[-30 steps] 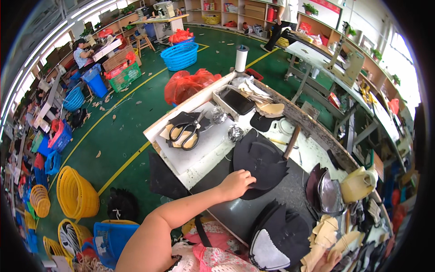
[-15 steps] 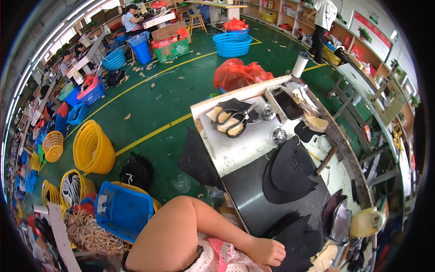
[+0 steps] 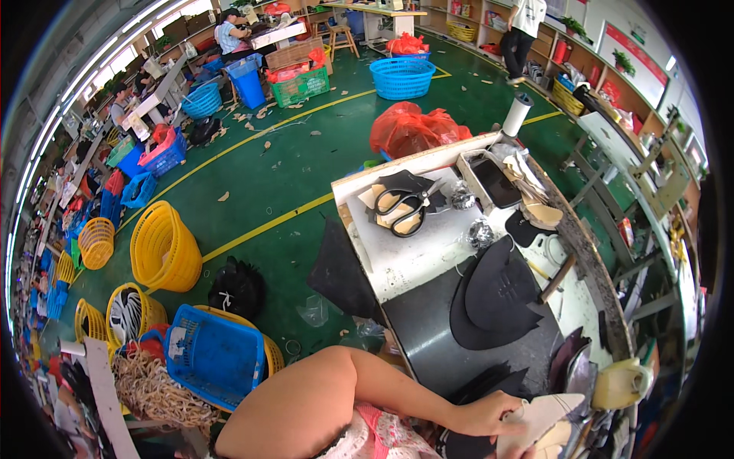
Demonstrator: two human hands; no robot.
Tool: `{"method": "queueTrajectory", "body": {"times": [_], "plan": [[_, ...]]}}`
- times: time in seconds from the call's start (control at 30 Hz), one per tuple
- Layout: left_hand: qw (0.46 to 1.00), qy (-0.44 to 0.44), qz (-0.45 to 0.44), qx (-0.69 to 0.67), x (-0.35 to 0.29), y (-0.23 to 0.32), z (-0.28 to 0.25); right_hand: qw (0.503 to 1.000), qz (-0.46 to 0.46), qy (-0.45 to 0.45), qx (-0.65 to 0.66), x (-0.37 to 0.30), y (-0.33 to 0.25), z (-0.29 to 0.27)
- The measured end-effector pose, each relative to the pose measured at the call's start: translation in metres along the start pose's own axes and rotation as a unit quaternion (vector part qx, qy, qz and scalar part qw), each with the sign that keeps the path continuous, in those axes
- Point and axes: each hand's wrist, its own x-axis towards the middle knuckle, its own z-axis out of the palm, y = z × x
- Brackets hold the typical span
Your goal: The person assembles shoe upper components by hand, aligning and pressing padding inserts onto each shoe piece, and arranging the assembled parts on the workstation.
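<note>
My left hand (image 3: 489, 414) reaches across the lower edge of the worktable, its fingers closed on the edge of a pale beige cut piece (image 3: 547, 417), flat with a pointed corner. More cream-coloured pieces (image 3: 554, 442) lie just beyond and below it. Black cut pieces (image 3: 489, 382) lie beside the hand, partly under my forearm. Farther up the black work surface (image 3: 428, 329) rests a stack of rounded black pieces (image 3: 501, 294) with jagged ends. My right hand cannot be made out.
Black-handled scissors (image 3: 401, 210), a hammer (image 3: 556, 279), a phone (image 3: 493, 182) in a tray and a thread cone (image 3: 518, 115) are on the table. A yellow jug (image 3: 621, 382) stands at its right edge. Baskets, including a blue one (image 3: 218, 356), stand left. A person (image 3: 524, 34) is at the back.
My left hand has moved right and now grips the pale piece, which is raised. The whole view has shifted slightly. The person at the back has moved left.
</note>
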Motion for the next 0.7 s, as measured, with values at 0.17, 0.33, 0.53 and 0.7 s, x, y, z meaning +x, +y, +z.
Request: {"method": "queueTrajectory", "body": {"times": [0.17,0.33,0.53,0.7], "plan": [[0.992,-0.017,0.077,0.1,0.011,-0.017,0.0,0.996,-0.043,0.051,-0.061,0.001,0.052,0.0],[0.992,-0.115,-0.02,0.039,0.031,-0.015,-0.004,0.98,-0.007,0.165,-0.114,0.005,0.141,-0.011],[0.994,0.01,0.002,0.111,0.084,-0.008,-0.05,0.959,0.158,0.23,0.055,0.001,0.103,-0.026],[0.839,0.125,-0.018,0.529,0.104,-0.036,-0.122,0.967,0.028,0.228,0.108,0.001,0.118,-0.025]]}}
